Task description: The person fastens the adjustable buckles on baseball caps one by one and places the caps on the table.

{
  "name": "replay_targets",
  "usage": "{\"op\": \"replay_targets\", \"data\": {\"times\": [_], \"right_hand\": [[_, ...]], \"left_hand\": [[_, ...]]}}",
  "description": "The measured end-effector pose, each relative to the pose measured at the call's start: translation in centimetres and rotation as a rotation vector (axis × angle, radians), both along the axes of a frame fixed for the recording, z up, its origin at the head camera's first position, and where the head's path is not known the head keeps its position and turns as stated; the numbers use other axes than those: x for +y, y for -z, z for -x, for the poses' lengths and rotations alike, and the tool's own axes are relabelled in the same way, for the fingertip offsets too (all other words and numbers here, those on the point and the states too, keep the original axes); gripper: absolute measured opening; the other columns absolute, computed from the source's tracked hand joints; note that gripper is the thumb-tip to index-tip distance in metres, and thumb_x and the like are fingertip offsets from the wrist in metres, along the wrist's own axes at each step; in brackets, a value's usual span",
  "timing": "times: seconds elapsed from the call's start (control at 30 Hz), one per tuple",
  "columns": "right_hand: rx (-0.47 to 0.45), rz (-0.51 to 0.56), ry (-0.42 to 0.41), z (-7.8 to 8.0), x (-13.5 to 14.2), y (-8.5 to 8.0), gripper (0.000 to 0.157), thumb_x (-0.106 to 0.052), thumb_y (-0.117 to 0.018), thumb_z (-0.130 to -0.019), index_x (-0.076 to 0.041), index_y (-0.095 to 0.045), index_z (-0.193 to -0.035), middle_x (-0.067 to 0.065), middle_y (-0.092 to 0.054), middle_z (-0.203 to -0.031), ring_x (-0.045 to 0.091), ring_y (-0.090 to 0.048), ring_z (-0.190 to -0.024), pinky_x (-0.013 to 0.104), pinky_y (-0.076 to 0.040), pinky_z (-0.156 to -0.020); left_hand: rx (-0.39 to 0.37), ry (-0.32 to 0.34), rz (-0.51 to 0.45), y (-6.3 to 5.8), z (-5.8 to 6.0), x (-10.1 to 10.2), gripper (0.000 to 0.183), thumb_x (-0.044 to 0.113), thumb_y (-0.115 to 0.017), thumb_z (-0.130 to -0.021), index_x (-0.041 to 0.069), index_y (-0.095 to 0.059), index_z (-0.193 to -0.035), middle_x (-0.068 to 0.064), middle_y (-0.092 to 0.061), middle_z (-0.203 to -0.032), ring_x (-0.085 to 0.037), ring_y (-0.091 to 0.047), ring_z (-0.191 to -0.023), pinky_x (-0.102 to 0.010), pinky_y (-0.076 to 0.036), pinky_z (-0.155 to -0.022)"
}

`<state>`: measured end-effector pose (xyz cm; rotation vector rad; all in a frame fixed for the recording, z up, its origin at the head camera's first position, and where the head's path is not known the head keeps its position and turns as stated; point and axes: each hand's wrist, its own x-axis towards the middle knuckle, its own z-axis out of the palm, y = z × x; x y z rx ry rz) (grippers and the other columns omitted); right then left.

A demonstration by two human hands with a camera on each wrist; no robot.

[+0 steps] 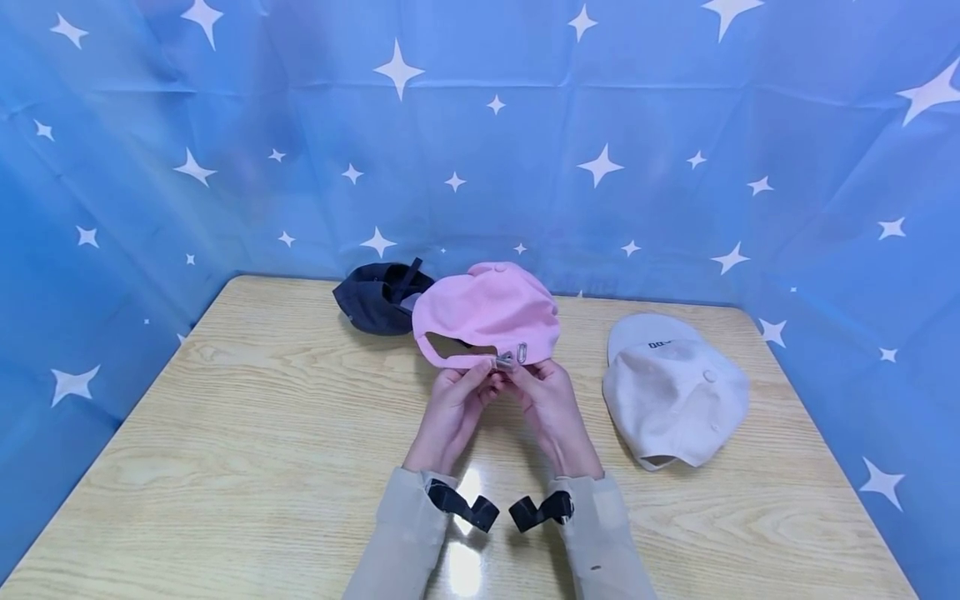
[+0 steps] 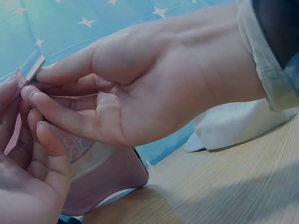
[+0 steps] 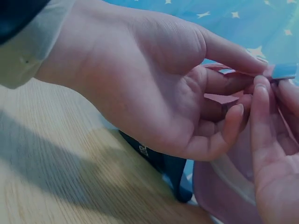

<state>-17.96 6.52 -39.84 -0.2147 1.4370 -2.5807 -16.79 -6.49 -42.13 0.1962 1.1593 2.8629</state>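
Both hands meet at the back of a pink baseball cap [image 1: 487, 312], whose rear opening faces me. My left hand [image 1: 453, 408] pinches the cap's pink strap [image 1: 453, 361] between thumb and fingers. At the strap's end my right hand [image 1: 551, 412] pinches the metal buckle [image 2: 33, 65], its thumb pressing along it. A metal eyelet [image 1: 522, 352] shows on the cap just right of the buckle. In the right wrist view the buckle [image 3: 284, 71] sits right at both hands' fingertips. Some of the fingers are hidden behind the strap.
A navy cap [image 1: 371, 300] lies behind and to the left, partly overlapped by the pink cap. To the right a white cap [image 1: 675, 400] with dark lettering lies on the wooden table [image 1: 247, 433]. A blue star-printed cloth [image 1: 480, 133] hangs behind the table.
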Motion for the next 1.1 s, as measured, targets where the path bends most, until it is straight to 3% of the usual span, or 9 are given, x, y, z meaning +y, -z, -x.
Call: {"op": "replay_targets", "data": {"times": [0.23,0.53,0.87,1.1], "right_hand": [[-0.016,0.043,-0.006,0.00,0.17,0.07,0.007,-0.006,-0.059,-0.084,-0.004,-0.059,-0.091,0.006,-0.060,-0.085,0.014,-0.060,-0.073,0.022,-0.050,-0.068],[-0.020,0.070,-0.034,0.03,0.31,-0.02,0.011,-0.008,-0.060,-0.085,-0.004,-0.057,-0.095,0.006,-0.061,-0.087,0.012,-0.060,-0.072,0.021,-0.049,-0.069],[0.039,0.094,-0.089,0.05,0.22,0.12,0.009,-0.008,-0.054,-0.089,-0.007,-0.059,-0.096,0.005,-0.062,-0.089,0.012,-0.060,-0.075,0.022,-0.049,-0.071],[0.036,0.032,-0.004,-0.10,-0.07,-0.05,0.006,-0.006,-0.055,-0.088,-0.007,-0.060,-0.089,0.003,-0.060,-0.081,0.011,-0.058,-0.066,0.021,-0.049,-0.063]], "left_hand": [[-0.011,-0.007,0.035,-0.11,0.06,0.14,0.012,0.014,-0.065,-0.081,0.008,-0.064,-0.092,-0.004,-0.063,-0.083,-0.012,-0.058,-0.073,-0.023,-0.046,-0.068],[0.028,0.038,-0.009,0.01,0.01,0.07,0.012,0.014,-0.062,-0.084,0.008,-0.062,-0.094,-0.003,-0.062,-0.086,-0.012,-0.057,-0.074,-0.023,-0.045,-0.067],[-0.018,-0.020,-0.019,-0.16,0.07,0.29,0.006,0.009,-0.062,-0.083,0.006,-0.064,-0.088,-0.003,-0.063,-0.082,-0.011,-0.057,-0.070,-0.022,-0.047,-0.067],[-0.047,-0.037,-0.067,-0.13,-0.03,0.92,0.007,0.012,-0.064,-0.082,0.005,-0.064,-0.086,-0.005,-0.064,-0.079,-0.011,-0.059,-0.068,-0.021,-0.048,-0.066]]}}
